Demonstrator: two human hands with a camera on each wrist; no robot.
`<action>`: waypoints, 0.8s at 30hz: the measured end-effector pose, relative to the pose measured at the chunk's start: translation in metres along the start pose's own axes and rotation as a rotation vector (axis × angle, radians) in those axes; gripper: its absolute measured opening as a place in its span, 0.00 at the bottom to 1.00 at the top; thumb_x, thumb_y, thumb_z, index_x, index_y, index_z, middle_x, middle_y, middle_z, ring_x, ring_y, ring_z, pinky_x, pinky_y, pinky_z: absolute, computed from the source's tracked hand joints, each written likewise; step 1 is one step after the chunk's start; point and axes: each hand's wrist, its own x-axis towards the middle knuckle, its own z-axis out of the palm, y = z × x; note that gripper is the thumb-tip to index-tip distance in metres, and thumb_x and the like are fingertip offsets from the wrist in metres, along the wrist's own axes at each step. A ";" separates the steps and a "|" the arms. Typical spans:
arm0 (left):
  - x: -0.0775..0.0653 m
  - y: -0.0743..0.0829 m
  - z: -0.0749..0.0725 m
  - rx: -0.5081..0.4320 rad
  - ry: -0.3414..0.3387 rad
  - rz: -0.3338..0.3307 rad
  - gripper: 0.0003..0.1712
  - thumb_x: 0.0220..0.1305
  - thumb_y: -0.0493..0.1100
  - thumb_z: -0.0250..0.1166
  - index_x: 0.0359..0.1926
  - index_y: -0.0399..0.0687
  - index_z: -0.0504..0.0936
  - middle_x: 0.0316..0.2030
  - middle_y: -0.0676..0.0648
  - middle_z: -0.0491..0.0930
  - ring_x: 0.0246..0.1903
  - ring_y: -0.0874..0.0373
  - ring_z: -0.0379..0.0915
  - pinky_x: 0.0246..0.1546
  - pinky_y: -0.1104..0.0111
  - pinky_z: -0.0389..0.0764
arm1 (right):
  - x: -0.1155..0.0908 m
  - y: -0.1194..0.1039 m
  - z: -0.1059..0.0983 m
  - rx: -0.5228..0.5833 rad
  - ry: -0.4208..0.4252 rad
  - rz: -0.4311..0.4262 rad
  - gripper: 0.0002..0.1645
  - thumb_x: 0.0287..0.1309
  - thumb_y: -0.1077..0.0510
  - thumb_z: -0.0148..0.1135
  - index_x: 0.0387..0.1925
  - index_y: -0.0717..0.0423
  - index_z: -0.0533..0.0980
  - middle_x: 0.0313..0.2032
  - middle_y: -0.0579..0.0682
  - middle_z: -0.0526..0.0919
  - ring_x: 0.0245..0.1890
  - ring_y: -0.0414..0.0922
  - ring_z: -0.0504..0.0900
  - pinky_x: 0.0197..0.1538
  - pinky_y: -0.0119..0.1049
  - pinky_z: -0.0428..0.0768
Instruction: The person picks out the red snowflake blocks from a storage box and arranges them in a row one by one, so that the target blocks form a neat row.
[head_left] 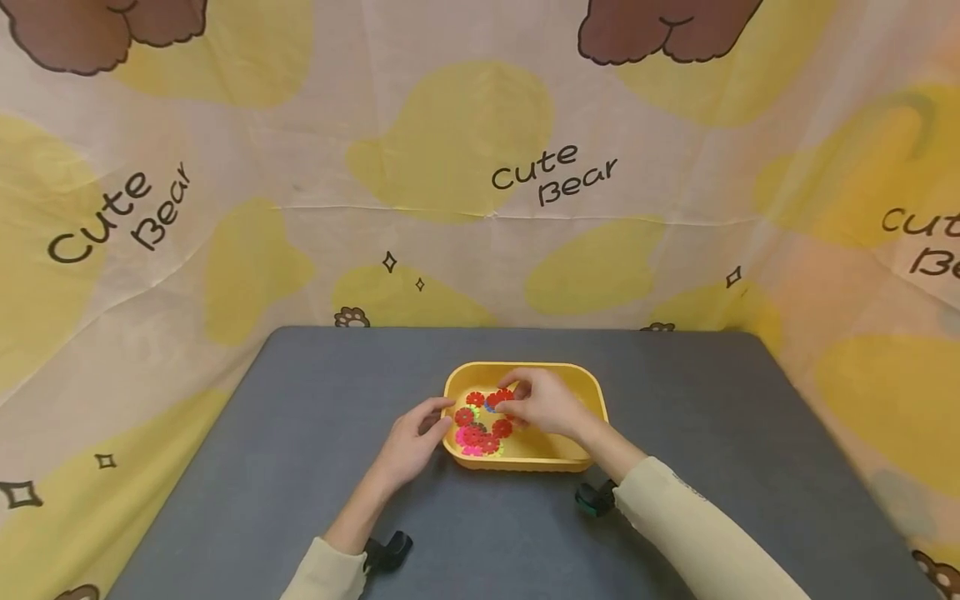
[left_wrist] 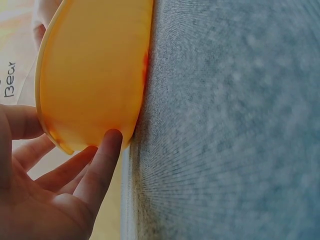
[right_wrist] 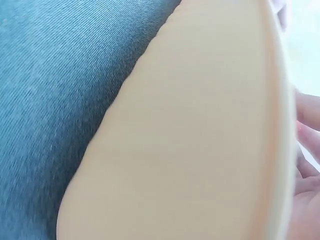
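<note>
A yellow bin (head_left: 577,465) stands on the table with small toothed plastic discs (head_left: 474,437), red, pink, green and blue, gathered in its left part. My left hand (head_left: 412,442) holds the bin's left end at the rim. In the left wrist view, several fingers (left_wrist: 102,165) lie against the bin's outer wall. Over the discs, my right hand (head_left: 551,404) reaches inside and pinches a red disc (head_left: 504,395) between thumb and forefinger; the fingers partly cover it. The right wrist view shows mostly the bin's outer wall (right_wrist: 190,125), with fingers (right_wrist: 310,112) partly visible past the rim.
The bin rests on a grey table (head_left: 337,375). A patterned cloth (head_left: 450,167) with bears and lettering hangs behind and at both sides. Dark wrist straps (head_left: 388,552) stick out below both sleeves, close to the tabletop.
</note>
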 end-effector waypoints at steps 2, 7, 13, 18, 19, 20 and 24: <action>-0.002 0.000 -0.001 0.002 -0.002 -0.005 0.19 0.74 0.44 0.62 0.63 0.49 0.80 0.58 0.45 0.81 0.58 0.46 0.77 0.56 0.47 0.78 | -0.004 0.000 -0.003 0.020 -0.004 -0.013 0.21 0.56 0.60 0.76 0.49 0.64 0.81 0.22 0.49 0.80 0.19 0.44 0.80 0.28 0.40 0.82; -0.005 0.000 -0.001 0.008 -0.004 -0.022 0.19 0.74 0.46 0.62 0.63 0.52 0.80 0.58 0.47 0.81 0.58 0.47 0.77 0.56 0.47 0.78 | -0.017 -0.004 -0.014 0.068 -0.012 -0.022 0.21 0.56 0.61 0.76 0.50 0.63 0.81 0.25 0.52 0.79 0.20 0.46 0.82 0.30 0.46 0.85; -0.005 0.001 -0.001 0.007 0.005 -0.031 0.20 0.74 0.46 0.62 0.63 0.52 0.80 0.58 0.48 0.81 0.58 0.48 0.77 0.56 0.48 0.78 | -0.032 -0.007 -0.034 0.061 0.010 -0.038 0.20 0.57 0.61 0.75 0.51 0.58 0.82 0.28 0.53 0.80 0.21 0.48 0.84 0.31 0.49 0.85; -0.005 0.001 -0.001 0.008 0.009 -0.025 0.20 0.74 0.46 0.62 0.63 0.52 0.80 0.58 0.48 0.80 0.58 0.48 0.77 0.55 0.48 0.78 | -0.042 -0.004 -0.052 0.013 0.042 -0.059 0.20 0.58 0.60 0.75 0.52 0.57 0.81 0.28 0.52 0.80 0.22 0.48 0.83 0.33 0.55 0.85; -0.004 0.002 -0.001 0.007 0.008 -0.027 0.20 0.74 0.46 0.62 0.63 0.51 0.80 0.58 0.48 0.80 0.58 0.48 0.77 0.55 0.48 0.78 | -0.044 -0.003 -0.055 0.004 0.053 -0.057 0.20 0.58 0.60 0.75 0.52 0.57 0.81 0.28 0.52 0.80 0.22 0.48 0.83 0.33 0.55 0.85; -0.004 0.002 -0.001 0.007 0.008 -0.026 0.20 0.74 0.46 0.62 0.63 0.51 0.80 0.58 0.48 0.80 0.58 0.48 0.77 0.55 0.48 0.79 | -0.045 -0.001 -0.059 -0.005 0.061 -0.055 0.21 0.58 0.60 0.75 0.52 0.58 0.81 0.27 0.51 0.80 0.22 0.48 0.83 0.33 0.55 0.85; -0.003 0.003 -0.001 0.003 0.007 -0.029 0.20 0.74 0.46 0.62 0.64 0.51 0.79 0.59 0.48 0.80 0.59 0.48 0.77 0.56 0.48 0.78 | -0.050 0.007 -0.074 -0.036 0.103 -0.022 0.22 0.58 0.58 0.75 0.52 0.59 0.81 0.28 0.52 0.81 0.22 0.48 0.83 0.33 0.50 0.86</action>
